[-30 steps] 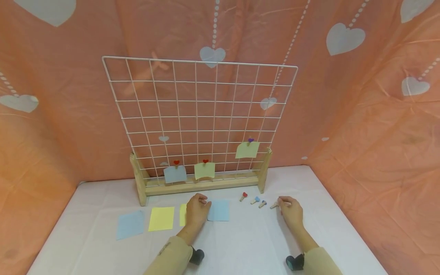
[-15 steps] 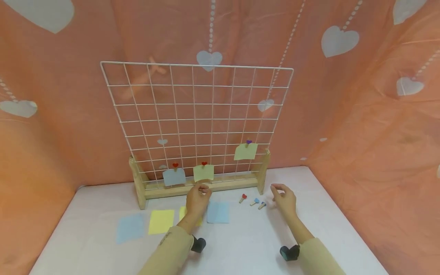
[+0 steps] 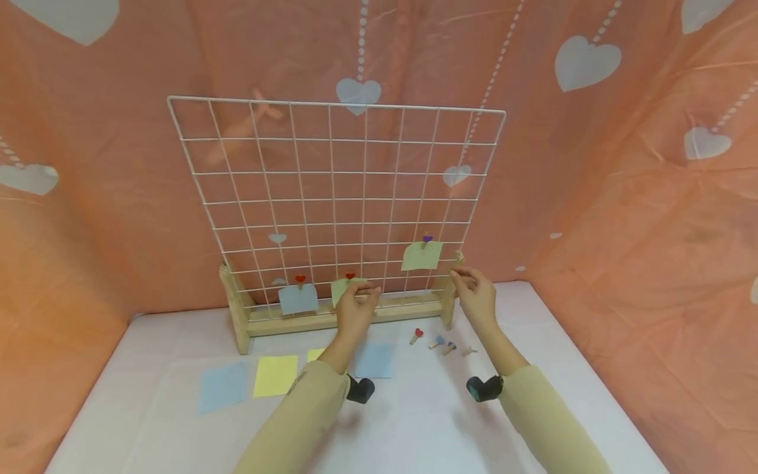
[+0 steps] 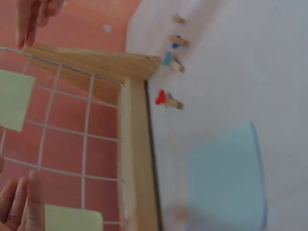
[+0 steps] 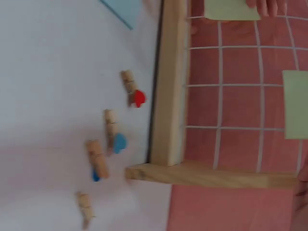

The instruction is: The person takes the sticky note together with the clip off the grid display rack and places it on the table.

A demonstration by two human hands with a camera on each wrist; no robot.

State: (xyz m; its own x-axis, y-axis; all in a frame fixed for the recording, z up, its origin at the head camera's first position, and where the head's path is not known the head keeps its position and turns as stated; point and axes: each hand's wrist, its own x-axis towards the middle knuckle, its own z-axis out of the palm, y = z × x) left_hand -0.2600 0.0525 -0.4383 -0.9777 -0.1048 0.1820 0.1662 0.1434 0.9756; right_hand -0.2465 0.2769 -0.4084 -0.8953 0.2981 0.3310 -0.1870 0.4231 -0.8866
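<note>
My left hand (image 3: 357, 308) is raised in front of the lower grid, overlapping a pale green note (image 3: 341, 291) pinned there with a red heart clip (image 3: 351, 276). Its fingers (image 4: 33, 202) reach out with nothing visible between them. Beside the stand's right post hovers my right hand (image 3: 476, 297), fingers loosely bent, below and right of another green note (image 3: 422, 256) under a purple heart clip (image 3: 428, 238). No object shows in its fingers (image 4: 28, 24). The white wire grid (image 3: 333, 199) stands upright in a wooden base (image 3: 322, 322). A pale blue note (image 3: 299, 299) hangs at its lower left.
Small wooden clothespins lie right of centre on the white table: one with a red heart (image 3: 418, 333), others including a light blue one (image 5: 120, 143). Flat before the stand are blue notes (image 3: 222, 387) and yellow notes (image 3: 276, 376). An orange curtain (image 3: 645, 250) encloses the table.
Both hands have risen from the tabletop toward the grid, the right also moving leftward from the clothespins. The last clothespin, hidden half a second ago, shows again on the table.
</note>
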